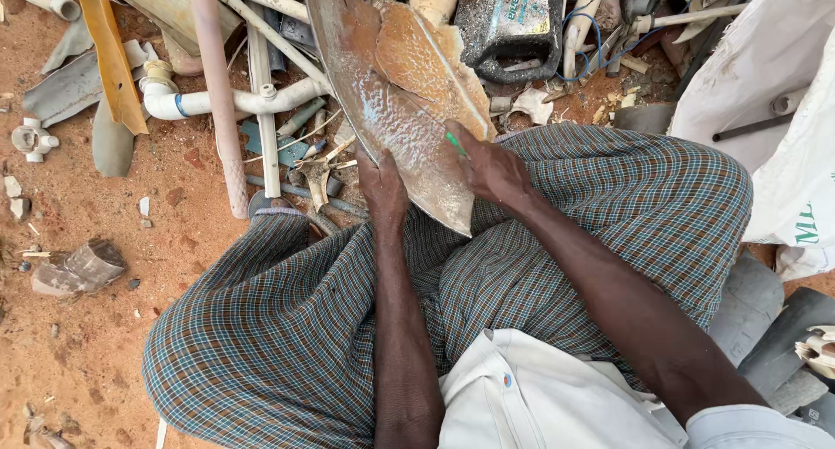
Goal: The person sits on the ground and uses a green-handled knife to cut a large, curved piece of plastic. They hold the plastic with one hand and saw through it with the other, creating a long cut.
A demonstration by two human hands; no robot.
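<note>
I sit on sandy ground in a checked cloth (287, 327) with a large rusty, grey metal dish (383, 110) tilted against my lap. My left hand (383, 186) grips the dish's lower left edge. My right hand (491, 166) rests on the dish's right side and is shut on a small green-tipped tool (455, 142), its tip touching the metal near an orange rust patch (417, 53). How much of the tool lies inside the fist is hidden.
White plastic pipes and fittings (226, 101) lie scattered ahead on the red sand. A dark plastic canister (513, 23) and blue wires (600, 40) sit behind the dish. White sacks (774, 83) stand at the right, a stone (83, 268) at the left.
</note>
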